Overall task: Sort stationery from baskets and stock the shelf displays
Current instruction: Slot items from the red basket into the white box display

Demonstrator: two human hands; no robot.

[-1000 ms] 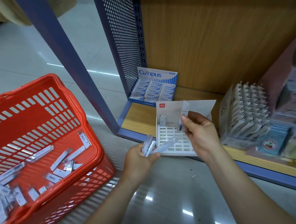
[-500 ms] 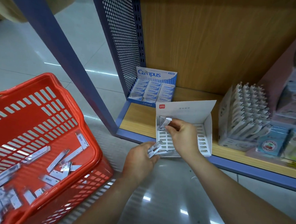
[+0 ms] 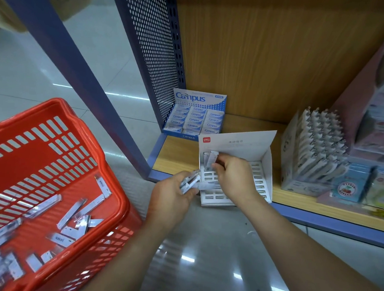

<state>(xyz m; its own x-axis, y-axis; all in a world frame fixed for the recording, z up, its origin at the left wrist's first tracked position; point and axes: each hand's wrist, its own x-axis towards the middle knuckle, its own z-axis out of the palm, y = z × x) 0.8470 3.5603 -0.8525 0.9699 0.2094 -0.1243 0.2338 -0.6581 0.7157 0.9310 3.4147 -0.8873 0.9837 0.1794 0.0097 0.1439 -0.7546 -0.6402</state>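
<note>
A red basket [image 3: 5, 172] is sitting on the floor at the left, tilted, with many slim white packets [image 3: 72, 213] lying loose in its bottom. Just right of its rim, the left hand [image 3: 172, 200] is gripping a small bundle [image 3: 190, 181] of the same packets, fingers curled round them and their ends sticking out toward the shelf [image 3: 174, 155]. Behind, a blue Campus box [image 3: 197, 114] is standing in the shelf's back-left corner. In front of it, a white slotted box [image 3: 269, 163] is resting at the shelf's front edge, its flap raised. The right hand [image 3: 236, 177] is reaching into this box, thumb and fingertips pinching one packet [image 3: 210, 161] upright at the back-left slots. Farther right, a rack of white pens [image 3: 317, 144] is standing on the shelf.
</note>
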